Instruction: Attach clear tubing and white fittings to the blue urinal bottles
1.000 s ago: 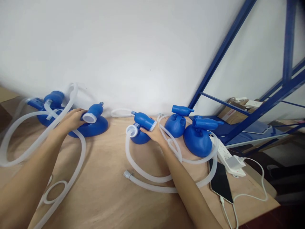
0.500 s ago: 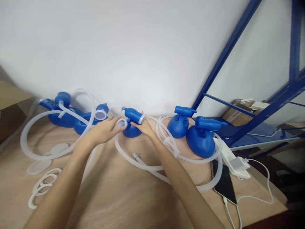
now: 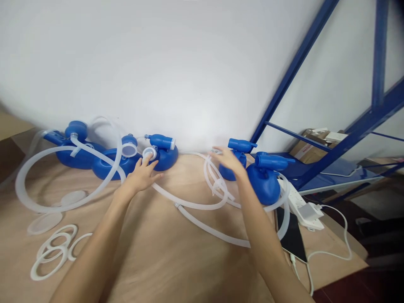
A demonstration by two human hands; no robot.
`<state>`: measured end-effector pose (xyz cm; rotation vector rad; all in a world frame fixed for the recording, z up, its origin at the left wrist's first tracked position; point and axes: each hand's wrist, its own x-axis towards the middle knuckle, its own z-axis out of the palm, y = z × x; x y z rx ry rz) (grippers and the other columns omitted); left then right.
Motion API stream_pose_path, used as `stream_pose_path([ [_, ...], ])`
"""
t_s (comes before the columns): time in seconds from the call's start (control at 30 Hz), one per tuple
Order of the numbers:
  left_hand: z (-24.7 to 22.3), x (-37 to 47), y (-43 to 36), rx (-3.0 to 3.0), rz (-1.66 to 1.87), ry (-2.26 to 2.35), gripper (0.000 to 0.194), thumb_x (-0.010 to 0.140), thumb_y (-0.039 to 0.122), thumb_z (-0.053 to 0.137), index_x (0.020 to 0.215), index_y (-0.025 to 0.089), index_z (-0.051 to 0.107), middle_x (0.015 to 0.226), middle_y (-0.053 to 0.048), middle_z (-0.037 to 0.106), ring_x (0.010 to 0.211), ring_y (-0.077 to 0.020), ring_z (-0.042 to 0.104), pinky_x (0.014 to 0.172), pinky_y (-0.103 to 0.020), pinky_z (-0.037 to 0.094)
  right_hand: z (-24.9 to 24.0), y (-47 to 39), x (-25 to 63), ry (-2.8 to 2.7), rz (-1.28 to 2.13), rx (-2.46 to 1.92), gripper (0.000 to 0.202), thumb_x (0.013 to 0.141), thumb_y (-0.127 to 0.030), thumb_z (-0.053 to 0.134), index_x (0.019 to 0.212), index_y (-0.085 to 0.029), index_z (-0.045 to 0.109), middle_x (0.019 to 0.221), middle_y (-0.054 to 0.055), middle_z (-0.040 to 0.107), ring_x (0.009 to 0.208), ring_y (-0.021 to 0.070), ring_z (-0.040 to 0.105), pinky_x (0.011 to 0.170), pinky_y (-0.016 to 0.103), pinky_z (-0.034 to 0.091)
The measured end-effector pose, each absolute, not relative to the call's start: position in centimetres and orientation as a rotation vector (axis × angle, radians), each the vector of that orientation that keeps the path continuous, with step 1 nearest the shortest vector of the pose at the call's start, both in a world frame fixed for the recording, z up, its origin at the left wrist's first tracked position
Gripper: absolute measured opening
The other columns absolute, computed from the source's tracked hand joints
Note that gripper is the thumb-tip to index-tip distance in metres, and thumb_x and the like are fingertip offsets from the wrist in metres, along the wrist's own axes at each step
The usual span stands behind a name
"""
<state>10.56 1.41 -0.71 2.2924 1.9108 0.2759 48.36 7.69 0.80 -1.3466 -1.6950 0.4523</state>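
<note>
Centrally, two bare hands reach out over a wooden table [image 3: 189, 269]. The left hand [image 3: 141, 174] has its fingers spread wide, with fingertips at a white cap [image 3: 149, 152] on a blue bottle [image 3: 167, 159]; whether they press or merely rest cannot be told. The bottle's body stands just beyond and to the right of those fingers. From beneath the same hand a pale hose [image 3: 191, 205] runs rightward (its upper end is hidden there). The right hand [image 3: 227, 160] has its fingers extended narrowly toward the far side of a coil of tubing [image 3: 205, 172]; a pinch cannot be made out. Close on that hand's right stand two further bottles [image 3: 266, 187]. Beyond the left hand, to its left, sit two capped bottles [image 3: 80, 160], crossed by a wide loop of hose [image 3: 23, 168]. Nearer the left forearm lie flat white rings [image 3: 65, 261]. Outside the right forearm, a phone [image 3: 292, 235] lies beside a power strip [image 3: 296, 198].
</note>
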Motion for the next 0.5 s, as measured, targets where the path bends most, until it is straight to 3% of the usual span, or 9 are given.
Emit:
stream_pose_path([
  [0.07, -0.7, 10.1, 1.6, 2.323, 0.219, 1.868, 0.084, 0.093, 0.068, 0.045, 0.162, 0.021, 0.042, 0.178, -0.010, 0.013, 0.159, -0.0494, 0.017, 0.120, -0.063, 0.035, 1.6, 6.2, 52.6, -1.483, 0.216, -1.794, 0.058, 0.092, -0.054, 0.066, 0.136, -0.017, 0.067, 0.136, 0.020, 0.069, 0.130, 0.0362, 0.063, 0.113, 0.052, 0.045],
  [0.1, -0.6, 10.0, 1.6, 2.331, 0.193, 1.852, 0.084, 0.093, 0.068, 0.045, 0.162, 0.020, 0.042, 0.178, -0.011, 0.013, 0.159, -0.0498, 0.016, 0.121, -0.063, 0.033, 1.6, 5.5, 53.9, -1.441, 0.207, -1.868, 0.063, 0.095, -0.053, 0.062, 0.144, -0.014, 0.060, 0.139, 0.024, 0.065, 0.133, 0.0388, 0.060, 0.113, 0.055, 0.043],
  [0.2, -0.4, 10.0, 1.4, 2.311, 0.171, 1.866, 0.084, 0.092, 0.068, 0.046, 0.162, 0.022, 0.043, 0.178, -0.010, 0.012, 0.159, -0.0513, 0.015, 0.121, -0.063, 0.033, 0.1, 4.6, 54.9, -1.423, 0.227, -1.993, 0.073, 0.094, -0.051, 0.065, 0.155, -0.015, 0.049, 0.151, 0.028, 0.054, 0.144, 0.0449, 0.048, 0.116, 0.061, 0.037],
  [0.3, -0.4, 10.2, 1.1, 2.295, 0.208, 1.876, 0.084, 0.091, 0.071, 0.045, 0.161, 0.025, 0.045, 0.178, -0.009, 0.012, 0.158, -0.0521, 0.017, 0.118, -0.065, 0.035, -2.5, 4.8, 53.5, -1.432, 0.241, -2.088, 0.073, 0.094, -0.054, 0.064, 0.158, -0.025, 0.047, 0.163, 0.023, 0.041, 0.153, 0.0466, 0.033, 0.120, 0.067, 0.027],
  [0.37, -0.5, 10.2, 0.9, 2.317, 0.227, 1.850, 0.083, 0.092, 0.070, 0.046, 0.160, 0.024, 0.046, 0.178, -0.011, 0.014, 0.158, -0.0516, 0.018, 0.118, -0.065, 0.036, -3.9, 5.2, 52.7, -1.388, 0.176, -2.076, 0.064, 0.095, -0.054, 0.060, 0.152, -0.026, 0.056, 0.161, 0.021, 0.044, 0.152, 0.0461, 0.033, 0.119, 0.069, 0.025],
  [0.5, -0.4, 9.9, 0.7, 2.387, 0.220, 1.752, 0.084, 0.092, 0.069, 0.049, 0.160, 0.019, 0.046, 0.176, -0.018, 0.017, 0.160, -0.0494, 0.013, 0.122, -0.062, 0.031, -4.8, 5.9, 53.4, -1.364, 0.034, -1.915, 0.050, 0.095, -0.045, 0.052, 0.130, -0.016, 0.074, 0.132, 0.021, 0.066, 0.134, 0.0404, 0.050, 0.111, 0.063, 0.037],
])
